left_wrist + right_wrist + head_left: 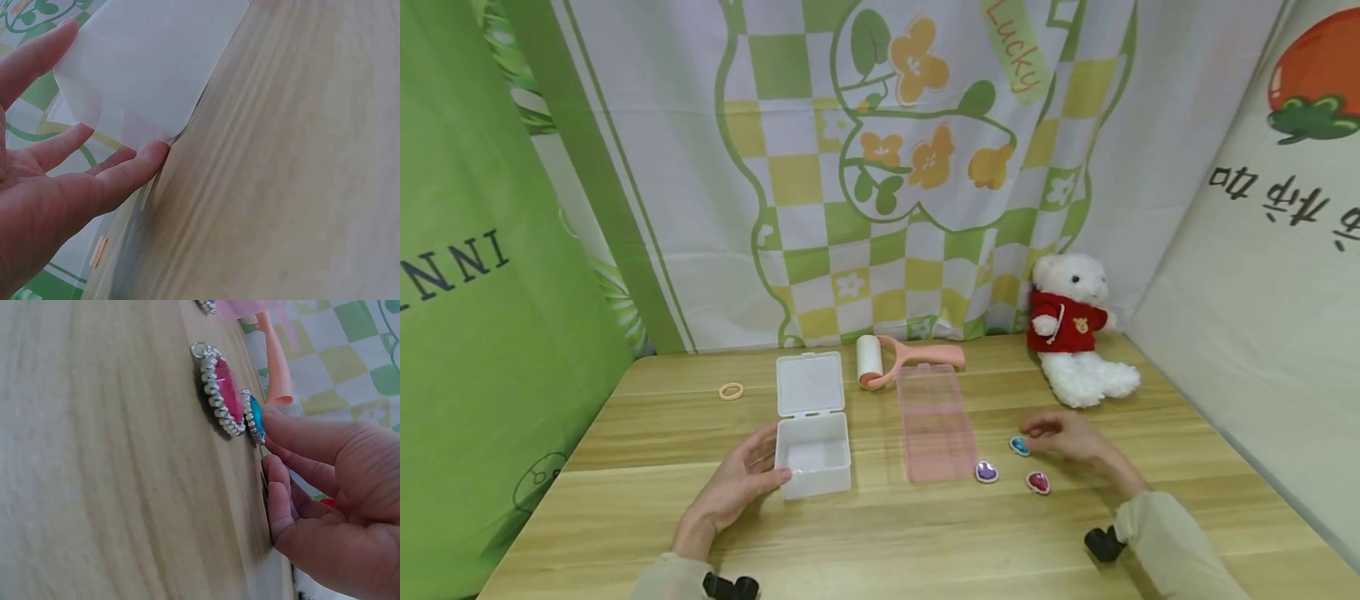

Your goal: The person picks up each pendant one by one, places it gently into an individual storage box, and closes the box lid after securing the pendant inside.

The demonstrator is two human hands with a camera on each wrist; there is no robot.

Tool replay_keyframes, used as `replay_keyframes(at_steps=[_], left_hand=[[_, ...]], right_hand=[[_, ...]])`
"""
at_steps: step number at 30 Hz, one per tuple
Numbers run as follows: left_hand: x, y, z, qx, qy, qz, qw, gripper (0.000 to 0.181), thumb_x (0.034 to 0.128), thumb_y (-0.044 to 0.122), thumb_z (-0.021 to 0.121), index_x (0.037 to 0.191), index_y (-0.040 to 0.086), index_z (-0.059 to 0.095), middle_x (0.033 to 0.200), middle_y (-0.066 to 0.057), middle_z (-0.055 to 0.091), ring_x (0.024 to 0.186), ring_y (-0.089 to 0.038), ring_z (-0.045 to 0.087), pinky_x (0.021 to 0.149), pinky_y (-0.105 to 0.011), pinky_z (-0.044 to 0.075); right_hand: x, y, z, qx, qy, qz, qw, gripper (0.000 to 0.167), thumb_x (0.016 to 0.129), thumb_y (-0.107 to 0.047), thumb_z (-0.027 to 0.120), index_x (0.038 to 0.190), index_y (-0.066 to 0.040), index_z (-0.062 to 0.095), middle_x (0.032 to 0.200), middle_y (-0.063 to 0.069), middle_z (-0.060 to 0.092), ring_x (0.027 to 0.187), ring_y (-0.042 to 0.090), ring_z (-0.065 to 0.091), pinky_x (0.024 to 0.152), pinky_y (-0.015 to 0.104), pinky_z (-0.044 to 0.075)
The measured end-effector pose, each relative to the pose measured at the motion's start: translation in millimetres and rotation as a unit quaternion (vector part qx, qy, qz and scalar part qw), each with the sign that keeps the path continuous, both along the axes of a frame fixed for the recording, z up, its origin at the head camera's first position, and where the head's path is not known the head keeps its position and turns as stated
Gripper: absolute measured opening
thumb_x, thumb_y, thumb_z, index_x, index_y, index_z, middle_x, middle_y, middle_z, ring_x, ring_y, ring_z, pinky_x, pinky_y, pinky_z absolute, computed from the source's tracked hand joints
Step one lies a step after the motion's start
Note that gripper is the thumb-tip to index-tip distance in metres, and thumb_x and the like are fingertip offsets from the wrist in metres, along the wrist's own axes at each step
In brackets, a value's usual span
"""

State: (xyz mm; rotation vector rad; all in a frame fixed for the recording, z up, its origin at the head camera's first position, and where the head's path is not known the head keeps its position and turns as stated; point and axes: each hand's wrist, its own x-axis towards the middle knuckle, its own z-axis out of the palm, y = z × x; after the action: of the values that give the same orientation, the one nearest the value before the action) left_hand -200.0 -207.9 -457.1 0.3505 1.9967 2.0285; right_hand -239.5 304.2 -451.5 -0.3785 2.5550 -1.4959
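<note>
Two hands in contact with things. Right hand (pixel 1071 442) at a teal-blue, heart-shaped gem pendant with silvery beaded rim (pixel 1019 447), on the pale wood-grain bench (pixel 865 554): one fingertip against its edge, other fingers bent. Cannot tell if pinched in the grip or merely touched. Edge contact probably for purchase on so low a piece. Left grip relaxed, no clench; left hand (pixel 741 477) round the near left corner of a translucent white plastic box (pixel 816 483), likely to steady it. Lid (pixel 810 385) folded back on the far side, so mouth accessible from above. Outward: purple heart gem (pixel 987 472) and crimson heart gem (pixel 1038 482) near the teal one, within easy reach; pink translucent plastic case (pixel 942 437) between box and gems. Farther back, apparently out of the way: salmon-handled white roller (pixel 936 356), white plush bear in red hoodie (pixel 1070 329).
</note>
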Motion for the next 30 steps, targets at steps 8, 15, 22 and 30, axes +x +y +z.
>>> replay_keyframes(at_steps=[8,15,22,30], left_hand=[[-0.9,2.2,-0.6,0.008,-0.021,0.007,0.9997,0.085,0.0832,0.0,0.07,0.15,-0.001,0.019,0.149,-0.033,0.024,0.132,-0.045,0.033,0.094,-0.034,0.047],[-3.1,1.2,-1.3,0.004,-0.015,0.005,0.9999,0.086,0.0829,0.003,0.072,0.15,-0.001,0.019,0.148,-0.034,0.024,0.132,-0.046,0.033,0.094,-0.035,0.047],[-2.0,1.0,-0.6,0.003,-0.017,0.007,0.9998,0.086,0.0824,0.002,0.072,0.15,-0.001,0.019,0.148,-0.034,0.024,0.131,-0.046,0.034,0.094,-0.035,0.047],[-2.4,0.4,-2.5,0.003,-0.015,0.008,0.9998,0.085,0.0822,0.001,0.072,0.15,-0.001,0.019,0.147,-0.035,0.025,0.13,-0.045,0.036,0.094,-0.035,0.047]], right_hand=[[1.0,-6.8,1.2,0.049,0.02,-0.006,0.9986,0.03,0.078,-0.007,0.077,0.102,0.009,0.067,0.088,0.009,0.064,0.077,0.012,0.054,0.065,0.022,0.047],[1.2,-5.4,0.5,0.052,0.017,-0.007,0.9985,0.026,0.079,-0.006,0.076,0.098,0.008,0.067,0.086,0.008,0.061,0.078,0.013,0.053,0.066,0.022,0.046],[2.2,-2.0,1.0,0.013,-0.014,-0.012,0.9997,0.024,0.082,-0.003,0.071,0.098,0.01,0.059,0.088,0.011,0.06,0.08,0.016,0.053,0.066,0.023,0.047],[2.0,-2.3,2.8,-0.007,-0.04,-0.065,0.9971,0.029,0.084,-0.006,0.07,0.102,0.009,0.054,0.082,0.005,0.06,0.072,0.009,0.053,0.061,0.023,0.047]])
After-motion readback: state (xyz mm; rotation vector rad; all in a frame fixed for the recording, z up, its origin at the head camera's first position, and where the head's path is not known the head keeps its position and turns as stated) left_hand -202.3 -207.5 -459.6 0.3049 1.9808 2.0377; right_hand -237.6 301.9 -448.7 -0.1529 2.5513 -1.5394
